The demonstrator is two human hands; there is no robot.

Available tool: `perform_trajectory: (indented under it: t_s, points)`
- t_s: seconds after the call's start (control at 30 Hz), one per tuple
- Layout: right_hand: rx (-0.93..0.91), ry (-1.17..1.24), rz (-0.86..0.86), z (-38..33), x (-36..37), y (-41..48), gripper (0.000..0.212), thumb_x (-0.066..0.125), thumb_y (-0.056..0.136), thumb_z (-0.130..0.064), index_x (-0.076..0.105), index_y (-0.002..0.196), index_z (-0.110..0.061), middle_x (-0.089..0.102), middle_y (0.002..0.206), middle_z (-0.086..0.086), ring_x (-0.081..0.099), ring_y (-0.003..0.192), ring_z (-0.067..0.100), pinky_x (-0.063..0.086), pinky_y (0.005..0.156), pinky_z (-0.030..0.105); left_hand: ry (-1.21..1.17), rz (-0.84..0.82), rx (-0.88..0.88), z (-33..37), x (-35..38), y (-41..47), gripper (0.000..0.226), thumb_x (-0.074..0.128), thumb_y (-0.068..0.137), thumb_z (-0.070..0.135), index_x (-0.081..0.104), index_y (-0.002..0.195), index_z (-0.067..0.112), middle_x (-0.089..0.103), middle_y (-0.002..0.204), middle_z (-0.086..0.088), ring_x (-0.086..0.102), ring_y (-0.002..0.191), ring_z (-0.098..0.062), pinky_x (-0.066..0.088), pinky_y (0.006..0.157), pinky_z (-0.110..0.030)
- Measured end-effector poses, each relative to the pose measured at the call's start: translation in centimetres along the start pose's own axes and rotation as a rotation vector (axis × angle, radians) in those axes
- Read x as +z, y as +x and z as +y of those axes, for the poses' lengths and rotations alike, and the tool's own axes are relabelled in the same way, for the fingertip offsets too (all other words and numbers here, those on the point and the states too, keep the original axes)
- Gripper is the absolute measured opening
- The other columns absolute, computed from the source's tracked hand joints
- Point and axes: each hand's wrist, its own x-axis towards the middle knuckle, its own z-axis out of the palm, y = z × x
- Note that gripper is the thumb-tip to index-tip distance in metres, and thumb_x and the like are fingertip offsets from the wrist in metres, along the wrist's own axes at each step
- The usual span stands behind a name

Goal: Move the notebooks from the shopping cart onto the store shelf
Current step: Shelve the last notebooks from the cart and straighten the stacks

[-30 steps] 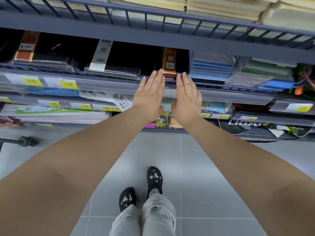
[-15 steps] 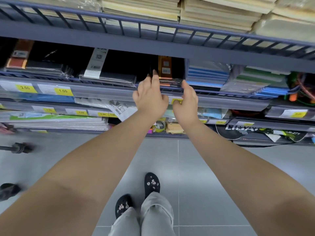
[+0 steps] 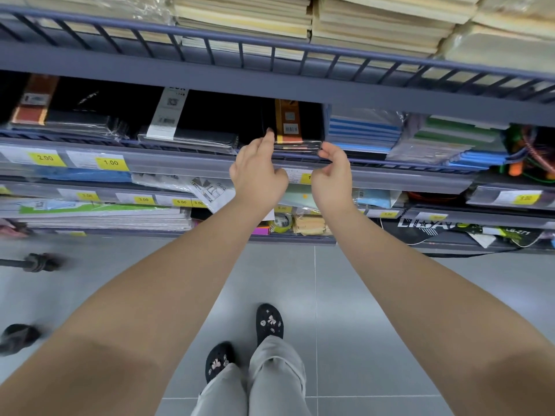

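Notebooks [image 3: 295, 142] lying wrapped on shelf [image 3: 180, 163]: probably slick, stiffish, light. Hands [image 3: 258, 175] [image 3: 332, 172] curling loosely at stack's front corners, gripping nothing clearly.

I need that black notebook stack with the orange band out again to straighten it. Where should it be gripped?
Grip the black notebook stack by its two front corners, coming straight in from the aisle. It lies flat, front edge at the shelf rail, blue-striped notebooks tight on its right. The left hand and right hand already flank those corners.
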Motion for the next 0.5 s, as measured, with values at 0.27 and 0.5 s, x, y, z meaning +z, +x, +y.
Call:
perform_trajectory:
  t_s: [0.27, 0.5]
  points:
    - [-0.391, -0.394, 0.110, 0.2, -1.1, -1.5, 0.064, 0.043, 0.076, 0.009, 0.040, 0.139, -0.006, 0.046, 0.139, 0.011, 0.039, 0.129, 0.028, 0.029, 0.109, 0.036, 0.096, 0.054, 0.146, -0.5, 0.4, -1.9, 0.074, 0.047, 0.086, 0.010, 0.014, 0.152, 0.013, 0.010, 0.160, -0.011, 0.010, 0.146, -0.028, 0.012, 0.116, -0.041]
    - [-0.537, -1.073, -0.126, 1.8, -0.4, -1.2, 0.083, 0.047, 0.083, -0.004, 0.001, 0.151, -0.014, 0.001, 0.161, 0.006, -0.001, 0.148, 0.025, 0.001, 0.118, 0.041, 0.470, -0.070, 0.287, -1.8, 1.8, -1.7, 0.080, 0.039, 0.090, 0.013, -0.013, 0.150, 0.008, -0.019, 0.158, -0.009, -0.016, 0.146, -0.025, -0.012, 0.116, -0.039]
